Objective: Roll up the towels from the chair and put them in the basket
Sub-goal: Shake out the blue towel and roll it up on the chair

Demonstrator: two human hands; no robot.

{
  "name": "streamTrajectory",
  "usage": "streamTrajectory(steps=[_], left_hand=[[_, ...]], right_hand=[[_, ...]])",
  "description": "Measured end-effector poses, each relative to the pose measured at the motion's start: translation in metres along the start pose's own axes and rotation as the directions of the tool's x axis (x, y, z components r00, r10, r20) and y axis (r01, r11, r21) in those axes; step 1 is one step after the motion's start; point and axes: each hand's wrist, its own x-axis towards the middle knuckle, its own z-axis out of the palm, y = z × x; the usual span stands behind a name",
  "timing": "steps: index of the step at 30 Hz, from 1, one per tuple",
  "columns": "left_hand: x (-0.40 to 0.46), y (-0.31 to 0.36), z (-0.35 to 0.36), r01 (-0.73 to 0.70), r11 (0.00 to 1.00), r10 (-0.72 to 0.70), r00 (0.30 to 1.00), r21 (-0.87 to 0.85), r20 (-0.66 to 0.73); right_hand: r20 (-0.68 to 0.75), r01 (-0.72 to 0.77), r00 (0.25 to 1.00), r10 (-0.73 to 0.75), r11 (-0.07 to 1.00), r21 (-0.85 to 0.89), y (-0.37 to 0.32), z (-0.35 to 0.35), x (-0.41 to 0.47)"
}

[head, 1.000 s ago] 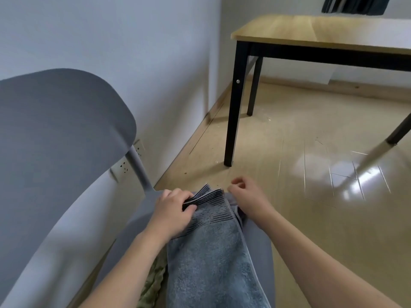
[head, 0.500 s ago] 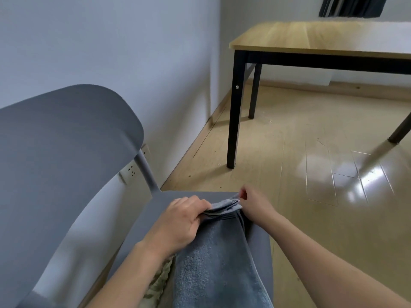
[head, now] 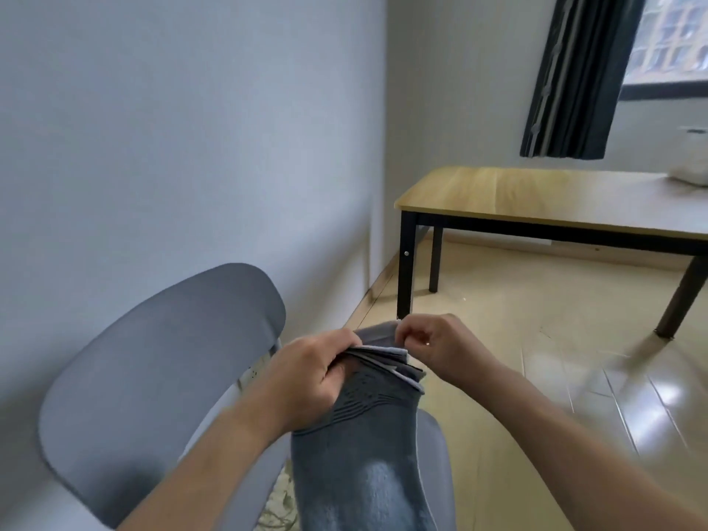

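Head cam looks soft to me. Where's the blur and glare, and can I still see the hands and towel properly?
Head view: the chair back and floor are smeared by motion blur; window glare gleams on the floor at right; wide-angle bending curves the wall edges. The left hand and right hand gripping the blue towel read fairly clearly.

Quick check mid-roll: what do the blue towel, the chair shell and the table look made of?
Blue towel: looks like soft looped terry, matte and fuzzy, with a flat ribbed woven band near the end the hands grip. Chair: probably moulded plastic, smooth grey matte shell with no seams. Table: light wood-grain top, maybe laminate, on black legs, likely painted metal or wood.
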Motion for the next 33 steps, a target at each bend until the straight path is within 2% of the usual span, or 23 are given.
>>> streamTrajectory(steps=[4,7,9,12,15,17,19,22,24,29,33], left_hand=[[0.004,0.05,-0.05,-0.064,0.996,0.071,0.992,0.066,-0.1],[0.007,0.084,-0.09,-0.047,0.998,0.052,0.986,0.038,-0.159],[0.008,0.105,-0.113,-0.021,1.0,0.023,0.981,0.016,-0.194],[0.007,0.132,-0.138,-0.006,1.0,0.004,0.983,-0.011,-0.182],[0.001,0.151,-0.154,0.002,1.0,-0.006,0.989,-0.03,-0.148],[-0.004,0.157,-0.159,-0.005,1.0,0.003,0.988,-0.01,-0.155],[-0.011,0.162,-0.162,-0.036,0.995,0.053,0.98,0.09,-0.193],[-0.019,0.165,-0.163,-0.163,0.917,0.26,0.937,0.365,-0.232],[-0.023,0.166,-0.163,-0.197,0.884,0.325,0.911,0.424,-0.254],[-0.023,0.172,-0.158,-0.17,0.861,0.351,0.881,0.48,-0.317],[-0.02,0.181,-0.153,-0.06,0.872,0.285,0.869,0.486,-0.405]], right_hand=[[-0.208,0.042,0.978,0.012,0.967,0.253,-0.059,-0.047,-0.019],[-0.142,0.107,0.989,-0.042,0.866,0.489,-0.104,-0.081,-0.036],[-0.055,0.142,0.989,-0.135,0.814,0.563,-0.127,-0.099,-0.048],[-0.063,0.21,0.976,-0.207,0.833,0.511,-0.153,-0.113,-0.057],[-0.204,0.255,0.96,-0.19,0.896,0.365,-0.175,-0.119,-0.06],[-0.273,0.235,0.954,-0.124,0.875,0.422,-0.187,-0.122,-0.063],[-0.294,0.202,0.954,-0.05,0.835,0.512,-0.194,-0.125,-0.065],[-0.304,0.196,0.953,-0.011,0.786,0.587,-0.202,-0.127,-0.07],[-0.315,0.214,0.949,-0.027,0.79,0.575,-0.208,-0.127,-0.075],[-0.386,0.269,0.922,-0.043,0.787,0.555,-0.22,-0.125,-0.079],[-0.456,0.291,0.89,0.003,0.765,0.575,-0.221,-0.122,-0.08]])
